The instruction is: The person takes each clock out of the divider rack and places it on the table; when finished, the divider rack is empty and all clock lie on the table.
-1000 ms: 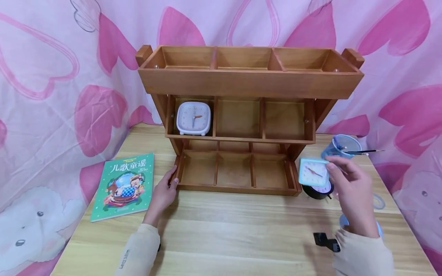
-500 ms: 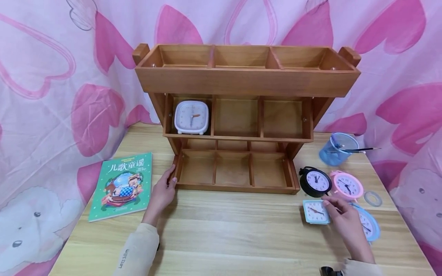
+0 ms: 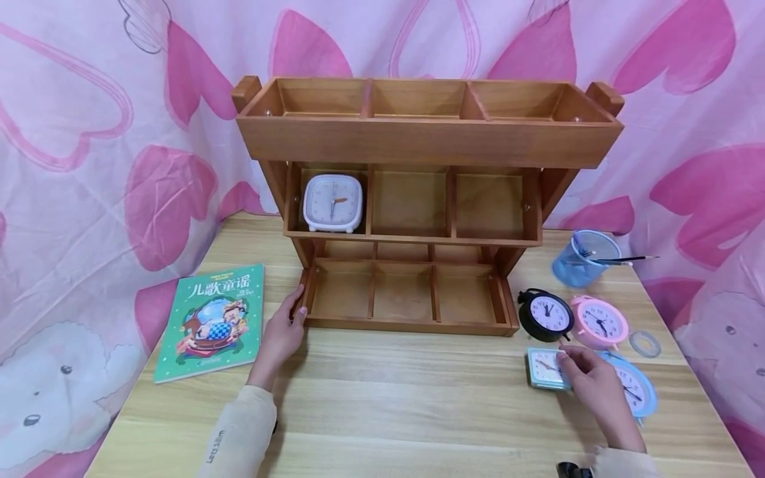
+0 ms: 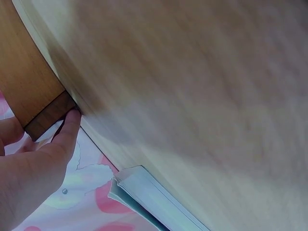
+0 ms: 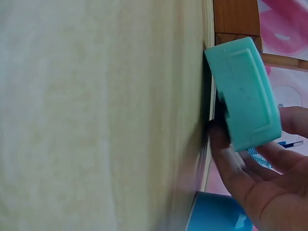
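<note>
My right hand [image 3: 594,388] pinches a small square turquoise alarm clock [image 3: 545,369] between thumb and fingers, low over the table at the right. In the right wrist view the turquoise clock [image 5: 245,94] leans with one edge close to the tabletop; whether it bears on the wood I cannot tell. My left hand [image 3: 283,338] grips the lower left end of a three-tier wooden shelf [image 3: 412,325]. The left wrist view shows thumb and fingers about the end of its board [image 4: 50,115]. A white alarm clock [image 3: 333,202] stands in the middle tier's left compartment.
By the shelf's right end are a black alarm clock [image 3: 546,316] and a pink one [image 3: 599,322]. A blue round clock [image 3: 636,392] is partly behind my right hand. Farther off are a blue mesh pencil cup [image 3: 576,264] and a ring [image 3: 645,344]. A green book [image 3: 210,322] lies left.
My right hand has carried the turquoise clock down from beside the shelf to the tabletop, uncovering the black and pink clocks. The left hand keeps its place on the shelf.
</note>
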Action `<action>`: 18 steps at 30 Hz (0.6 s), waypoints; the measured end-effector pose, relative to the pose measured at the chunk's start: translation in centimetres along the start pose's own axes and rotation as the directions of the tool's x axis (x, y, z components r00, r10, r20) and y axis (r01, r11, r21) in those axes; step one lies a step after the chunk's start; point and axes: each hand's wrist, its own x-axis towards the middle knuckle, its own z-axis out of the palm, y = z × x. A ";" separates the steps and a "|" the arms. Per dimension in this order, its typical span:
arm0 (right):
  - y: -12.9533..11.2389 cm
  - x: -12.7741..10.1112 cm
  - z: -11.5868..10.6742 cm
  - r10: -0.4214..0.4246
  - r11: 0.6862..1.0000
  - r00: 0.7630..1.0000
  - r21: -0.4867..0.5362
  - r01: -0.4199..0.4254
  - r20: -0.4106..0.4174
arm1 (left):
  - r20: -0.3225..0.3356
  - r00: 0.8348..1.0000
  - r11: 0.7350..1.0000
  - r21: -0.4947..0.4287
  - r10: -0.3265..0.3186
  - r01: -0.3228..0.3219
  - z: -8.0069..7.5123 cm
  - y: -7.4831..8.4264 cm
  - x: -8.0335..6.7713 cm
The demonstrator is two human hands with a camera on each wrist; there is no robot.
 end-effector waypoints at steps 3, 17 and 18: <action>-0.3 0.0 -0.1 0.021 0.999 0.999 -0.035 -0.020 0.044 | -0.001 1.000 1.000 -0.005 -0.006 0.006 0.0 0.0 0.0; -2.5 -0.5 -1.4 -0.023 0.989 0.995 -0.145 0.037 0.098 | -0.002 1.000 1.000 -0.010 -0.011 0.011 0.2 -0.3 0.3; -3.1 -0.6 -1.5 -0.053 0.988 0.996 -0.142 0.064 0.078 | -0.003 1.000 1.000 -0.009 -0.011 0.011 0.1 -0.3 0.3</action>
